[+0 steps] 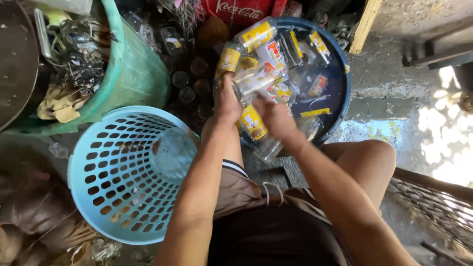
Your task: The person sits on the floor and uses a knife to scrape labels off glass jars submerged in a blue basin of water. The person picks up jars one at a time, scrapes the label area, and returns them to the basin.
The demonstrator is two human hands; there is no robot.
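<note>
I see my left hand (pixel 226 103) wrapped around a clear glass bottle (pixel 252 80) with a yellow label. It holds the bottle over the dark blue tub (pixel 340 74), which is full of water and more bottles. My right hand (pixel 276 118) is just beside it, fingers bent down among the bottles, but I cannot tell what it grips. A light blue basket (pixel 93 162) with holes lies tipped near my left arm.
</note>
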